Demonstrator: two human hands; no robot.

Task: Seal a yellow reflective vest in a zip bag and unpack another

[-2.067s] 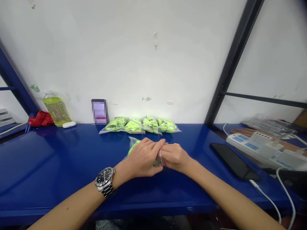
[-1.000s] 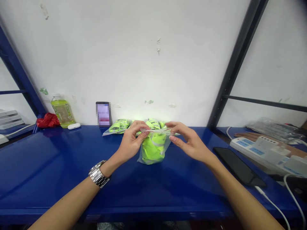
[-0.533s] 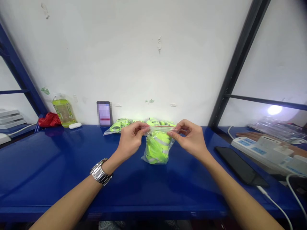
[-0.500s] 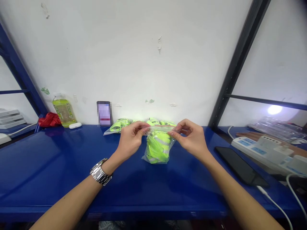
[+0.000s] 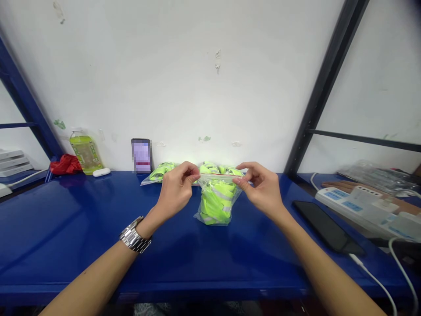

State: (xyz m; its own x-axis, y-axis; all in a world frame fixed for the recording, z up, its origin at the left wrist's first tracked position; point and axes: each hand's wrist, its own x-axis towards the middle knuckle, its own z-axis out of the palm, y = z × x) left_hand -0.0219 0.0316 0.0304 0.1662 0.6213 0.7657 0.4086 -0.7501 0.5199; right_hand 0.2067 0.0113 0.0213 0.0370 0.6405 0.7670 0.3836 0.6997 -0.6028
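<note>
A clear zip-lock bag [image 5: 215, 204] stands upright on the blue table, packed with folded neon yellow-green fabric that has pale reflective stripes. Its red-lined zip runs across the top. My left hand [image 5: 177, 186] pinches the zip's left end between thumb and forefinger. At the right end, my right hand [image 5: 259, 186] grips the zip edge with the thumb in front and the forefinger raised a little off it. Behind them, along the wall, lie several similar bags of neon fabric [image 5: 161, 171], partly hidden by my hands and the front bag.
On the blue table [image 5: 98, 228], a propped phone [image 5: 142, 156], a white earbud case [image 5: 101, 172], a drink bottle [image 5: 85, 151] and red cloth [image 5: 66, 164] sit at back left. A charging phone [image 5: 327, 228] and a power strip [image 5: 358, 204] are at right.
My left hand has slid slightly left to the zip's end. The right forefinger has lifted from the zip. The bag stays in about the same place.
</note>
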